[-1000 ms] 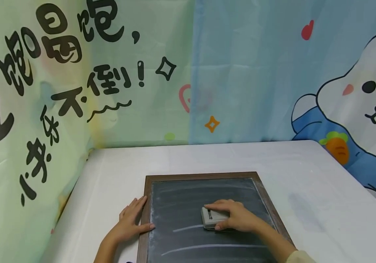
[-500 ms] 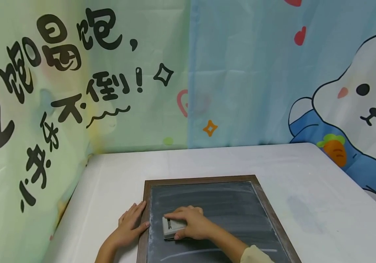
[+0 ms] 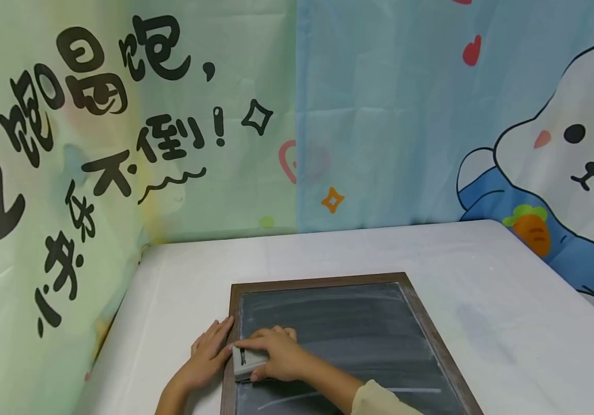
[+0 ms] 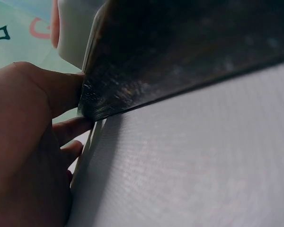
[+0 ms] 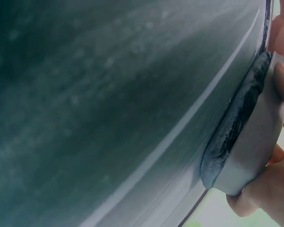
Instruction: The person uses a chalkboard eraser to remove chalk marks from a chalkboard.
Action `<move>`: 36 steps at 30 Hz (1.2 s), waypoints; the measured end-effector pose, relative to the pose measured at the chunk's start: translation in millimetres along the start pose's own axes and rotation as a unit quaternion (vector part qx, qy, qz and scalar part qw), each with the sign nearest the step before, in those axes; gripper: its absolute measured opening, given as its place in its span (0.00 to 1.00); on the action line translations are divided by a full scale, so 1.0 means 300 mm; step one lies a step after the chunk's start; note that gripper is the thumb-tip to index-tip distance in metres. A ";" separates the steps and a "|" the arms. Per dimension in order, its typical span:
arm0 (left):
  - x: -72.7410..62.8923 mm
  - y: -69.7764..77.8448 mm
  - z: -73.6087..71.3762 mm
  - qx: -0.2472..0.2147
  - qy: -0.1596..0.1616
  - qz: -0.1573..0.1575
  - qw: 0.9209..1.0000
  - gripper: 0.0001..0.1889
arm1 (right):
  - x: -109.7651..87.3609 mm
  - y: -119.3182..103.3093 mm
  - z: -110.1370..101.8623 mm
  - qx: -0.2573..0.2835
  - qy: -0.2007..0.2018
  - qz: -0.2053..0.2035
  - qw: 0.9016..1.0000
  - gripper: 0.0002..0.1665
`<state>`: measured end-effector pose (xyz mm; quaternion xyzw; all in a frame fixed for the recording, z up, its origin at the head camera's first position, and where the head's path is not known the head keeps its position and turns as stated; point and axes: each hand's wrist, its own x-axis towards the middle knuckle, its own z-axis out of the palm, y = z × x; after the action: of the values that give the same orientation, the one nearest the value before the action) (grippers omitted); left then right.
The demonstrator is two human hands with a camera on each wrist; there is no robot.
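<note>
A blackboard [image 3: 349, 334] in a brown wooden frame [image 3: 318, 280] lies on the white table. My right hand [image 3: 284, 356] grips a grey-white chalkboard eraser [image 3: 249, 364] at the board's left edge, where it overlaps the frame. In the right wrist view, the eraser's dark felt [image 5: 234, 125] faces the board, beside a white chalk line [image 5: 180, 124]. My left hand [image 3: 200, 364] rests at the frame's left side, its fingers fairly straight along the outer edge. From the left wrist view, that hand's thumb [image 4: 66, 92] touches the dark frame, close to the eraser [image 4: 80, 30].
Chalk lines [image 3: 416, 391] run across the lower board, partly behind the right forearm. White table surface [image 3: 515, 323] extends around the board. Printed curtains [image 3: 380, 127] hang behind and to the left of the table.
My right hand has slid the eraser leftward across the board to its left frame edge. The upper of two chalk lines seen earlier no longer shows. My left hand stays by the frame.
</note>
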<state>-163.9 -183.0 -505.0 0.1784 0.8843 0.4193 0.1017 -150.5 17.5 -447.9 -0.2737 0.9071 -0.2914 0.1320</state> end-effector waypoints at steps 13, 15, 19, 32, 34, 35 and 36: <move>0.005 -0.001 0.021 0.003 0.005 -0.002 1.000 0.28 | -0.047 0.051 -0.037 0.021 -0.015 -0.019 0.999 0.36; 0.006 0.000 0.019 0.003 0.005 -0.003 1.000 0.28 | -0.063 0.075 -0.054 0.033 -0.017 -0.015 0.999 0.36; 0.005 0.002 0.009 -0.001 0.000 -0.004 1.000 0.28 | -0.110 0.147 -0.102 0.060 -0.022 -0.007 0.998 0.37; 0.005 0.005 -0.004 -0.005 -0.002 -0.007 1.000 0.28 | -0.336 0.376 -0.253 0.048 0.015 0.011 0.999 0.38; 0.005 0.006 -0.004 -0.006 -0.002 -0.008 1.000 0.28 | -0.366 0.400 -0.276 0.044 0.017 0.011 0.999 0.39; 0.005 0.006 -0.004 -0.007 -0.002 -0.009 1.000 0.28 | -0.381 0.413 -0.287 0.045 0.017 0.012 0.999 0.39; 0.005 0.007 -0.004 -0.008 -0.002 -0.010 1.000 0.28 | -0.395 0.426 -0.297 0.045 0.018 0.013 0.999 0.39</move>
<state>-165.1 -182.0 -502.7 0.1697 0.8823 0.4252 0.1090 -143.1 213.1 -444.4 -0.2506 0.8988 -0.3348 0.1316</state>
